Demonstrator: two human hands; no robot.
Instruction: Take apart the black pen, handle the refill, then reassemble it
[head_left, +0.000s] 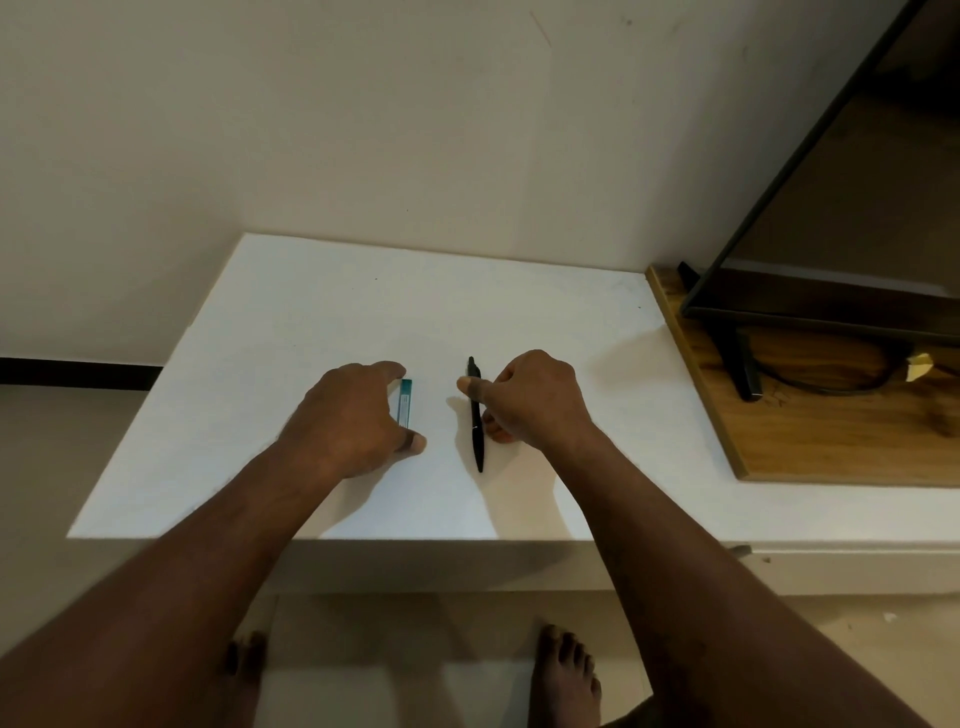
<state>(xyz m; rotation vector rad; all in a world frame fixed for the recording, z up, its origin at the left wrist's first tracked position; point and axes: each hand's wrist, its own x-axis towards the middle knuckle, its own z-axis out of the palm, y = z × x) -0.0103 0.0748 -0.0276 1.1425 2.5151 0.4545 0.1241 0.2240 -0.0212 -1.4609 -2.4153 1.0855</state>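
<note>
Head cam is looking down at a white table (311, 312) pushed against a plain wall, with both bare forearms reaching in from the bottom corners and angling toward the middle.

The black pen (477, 441) is lying near the center of the table, running pretty much straight away from the person, clip end at the far side. The right hand (535, 400) is sitting knuckles-up just right of it, wrist slightly bent. Its thumb (467, 385) is poking out past the upper part of the barrel to the left, while the other fingers are curling in on the right side lower down. So it's pinching the pen between thumb and fingers. I honestly can't tell whether the pen is lifting off the surface or lying flat.

The left hand (348, 415) is arching palm-down over a slim teal case (404, 402), which is lying parallel to the pen and a little apart from it on the left. The index finger is hooking over the far end and the thumb is pressing at the near end, so it's gripping the case lengthwise.

Off to the right, a wooden board (831, 441) is sitting beside the table, carrying a dark screen (857, 182) on a black stand, with a cable (831, 384) looping under it. Bare feet (566, 670) are showing on the floor below the table edge.
</note>
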